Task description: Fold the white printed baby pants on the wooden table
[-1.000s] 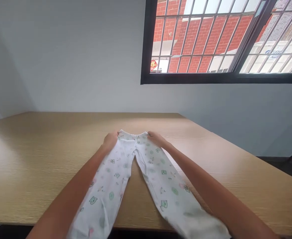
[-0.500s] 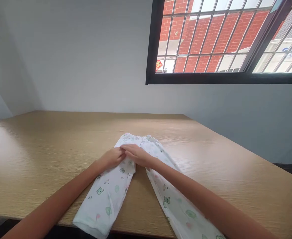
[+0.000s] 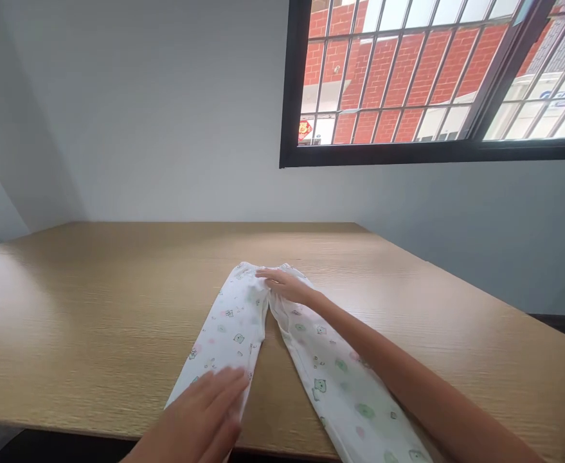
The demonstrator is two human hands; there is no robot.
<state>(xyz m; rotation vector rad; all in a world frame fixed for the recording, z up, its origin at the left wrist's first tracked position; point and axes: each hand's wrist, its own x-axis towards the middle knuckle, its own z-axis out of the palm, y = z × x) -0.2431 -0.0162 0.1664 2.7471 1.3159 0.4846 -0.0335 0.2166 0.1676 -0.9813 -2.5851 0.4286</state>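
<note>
Wooden table (image 3: 94,321) under baby pants (image 3: 229,328)

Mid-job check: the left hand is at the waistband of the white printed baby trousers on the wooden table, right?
Not quite: the head view shows the left hand down over the lower part of one leg of the white printed baby trousers, near the front edge of the wooden table. The right hand is the one at the waistband.
</note>
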